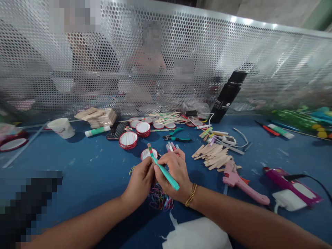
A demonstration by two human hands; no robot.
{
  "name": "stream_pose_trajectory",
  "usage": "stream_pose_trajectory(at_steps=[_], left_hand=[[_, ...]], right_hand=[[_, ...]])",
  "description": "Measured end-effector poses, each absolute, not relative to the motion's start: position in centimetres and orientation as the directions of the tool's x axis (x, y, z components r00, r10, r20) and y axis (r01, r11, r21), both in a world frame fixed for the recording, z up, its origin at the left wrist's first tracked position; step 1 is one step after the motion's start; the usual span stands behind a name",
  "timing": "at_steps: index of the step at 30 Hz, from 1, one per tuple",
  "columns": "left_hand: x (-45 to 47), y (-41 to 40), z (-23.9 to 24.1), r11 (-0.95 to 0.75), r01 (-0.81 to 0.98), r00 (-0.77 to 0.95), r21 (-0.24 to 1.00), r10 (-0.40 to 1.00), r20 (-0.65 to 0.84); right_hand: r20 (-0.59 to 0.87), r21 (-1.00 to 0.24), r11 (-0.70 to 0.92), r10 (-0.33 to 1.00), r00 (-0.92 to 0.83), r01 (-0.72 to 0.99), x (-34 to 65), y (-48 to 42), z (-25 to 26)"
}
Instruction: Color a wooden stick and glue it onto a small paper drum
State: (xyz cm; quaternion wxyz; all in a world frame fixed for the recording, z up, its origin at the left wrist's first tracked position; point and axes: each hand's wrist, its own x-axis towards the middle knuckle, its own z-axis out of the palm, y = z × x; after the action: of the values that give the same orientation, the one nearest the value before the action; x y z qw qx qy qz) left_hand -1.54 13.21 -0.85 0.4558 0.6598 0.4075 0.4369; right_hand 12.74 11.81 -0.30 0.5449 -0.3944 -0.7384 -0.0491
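Observation:
My left hand (138,181) pinches a wooden craft stick (149,148) whose upper end carries red and green bands. In my right hand (177,171) is a teal marker (168,177), its tip end meeting the stick and its other end pointing down toward me. Whether the tip touches the wood I cannot tell. Just beyond my fingers lies a white disc with a red rim (147,154), partly hidden by the stick. Several pink and white markers (172,146) lie behind my right hand. Tangled coloured threads (161,199) rest on the table below both hands.
Plain craft sticks (215,155), a pink glue gun (241,183) and a purple tool (293,185) lie right. Red-rimmed discs (128,139), teal pliers (178,135) and a paper cup (62,128) stand farther back. A black bottle (228,97) leans against the perforated metal screen (166,69).

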Motion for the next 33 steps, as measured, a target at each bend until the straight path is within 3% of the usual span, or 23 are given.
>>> stream_pose_trajectory(at_steps=[33], left_hand=[[-1.49,13.34,-1.04,-0.233,0.097,0.276,0.968,0.940,0.198]], right_hand=[[0.836,-0.366,0.674,0.540,-0.091,0.642,12.70,11.66,-0.13]])
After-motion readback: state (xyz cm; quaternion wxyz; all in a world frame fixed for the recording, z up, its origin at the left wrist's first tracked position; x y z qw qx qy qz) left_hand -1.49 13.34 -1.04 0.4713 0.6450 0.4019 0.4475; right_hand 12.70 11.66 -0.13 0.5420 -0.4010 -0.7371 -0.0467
